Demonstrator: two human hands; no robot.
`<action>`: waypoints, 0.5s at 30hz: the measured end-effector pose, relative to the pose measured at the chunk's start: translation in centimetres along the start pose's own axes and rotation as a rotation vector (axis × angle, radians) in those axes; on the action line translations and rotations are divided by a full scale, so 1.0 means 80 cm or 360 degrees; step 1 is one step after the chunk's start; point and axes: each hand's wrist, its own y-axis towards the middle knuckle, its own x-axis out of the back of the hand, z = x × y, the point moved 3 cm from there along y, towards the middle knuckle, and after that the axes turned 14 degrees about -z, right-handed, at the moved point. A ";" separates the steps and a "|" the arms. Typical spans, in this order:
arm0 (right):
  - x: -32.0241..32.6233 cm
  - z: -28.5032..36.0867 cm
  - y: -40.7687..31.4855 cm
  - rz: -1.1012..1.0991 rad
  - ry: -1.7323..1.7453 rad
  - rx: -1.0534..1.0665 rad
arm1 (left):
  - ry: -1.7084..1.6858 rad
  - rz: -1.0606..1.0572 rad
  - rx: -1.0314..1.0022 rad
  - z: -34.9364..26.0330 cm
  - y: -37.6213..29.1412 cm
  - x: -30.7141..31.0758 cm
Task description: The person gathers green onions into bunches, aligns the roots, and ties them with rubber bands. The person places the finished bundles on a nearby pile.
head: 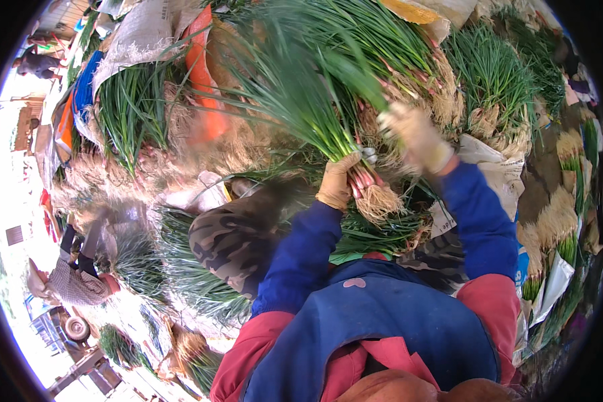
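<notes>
My left hand (335, 182), in a tan glove, grips a bunch of green garlic (326, 135) by its lower stems. The bunch's pinkish bulb ends (364, 178) and pale stringy roots (380, 203) stick out below the glove, and its long leaves fan up and left. To the right of the bunch, my right hand (419, 138) is gloved too and blurred by motion. Blurred green leaves (359, 80) run from its fingers up and left, apparently held there. Just beyond both hands lies a large heap of the same plants (377, 40), roots facing right.
More green garlic (135, 110) lies at left beside a woven sack (133, 37) and an orange sheet (201, 75). Bundles with upturned roots (558, 216) stand at right. A printed sack (497, 166) lies near my right sleeve. Another person (75, 281) bends at far left, near a wheeled vehicle (77, 327).
</notes>
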 end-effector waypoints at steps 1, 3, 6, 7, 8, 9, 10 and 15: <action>0.043 0.010 0.007 -0.0072 -0.0077 0.0227 | -0.0137 -0.0038 -0.0040 -0.002 0.003 0.002; 0.154 0.024 0.028 -0.0453 0.0076 0.0073 | -0.0398 -0.0075 -0.0084 -0.005 0.006 0.005; 0.338 0.050 0.062 -0.1222 -0.0530 0.0147 | -0.0436 -0.0015 -0.0123 -0.019 -0.001 0.009; 0.385 0.055 0.075 -0.1470 -0.0729 0.0211 | -0.0483 0.0047 -0.0113 -0.026 -0.005 0.010; 0.421 0.056 0.076 -0.1609 -0.1923 0.0016 | -0.0461 0.0040 -0.0143 -0.034 -0.010 0.012; 0.435 0.044 0.076 -0.1640 -0.2545 -0.0251 | -0.0477 0.0027 -0.0152 -0.041 -0.015 0.012; 0.432 0.034 0.081 -0.1530 -0.2248 -0.0011 | -0.0511 0.0053 -0.0188 -0.049 -0.018 0.010; 0.196 -0.030 0.070 -0.0440 -0.0866 0.0682 | -0.0696 0.0461 -0.0421 -0.087 -0.045 -0.009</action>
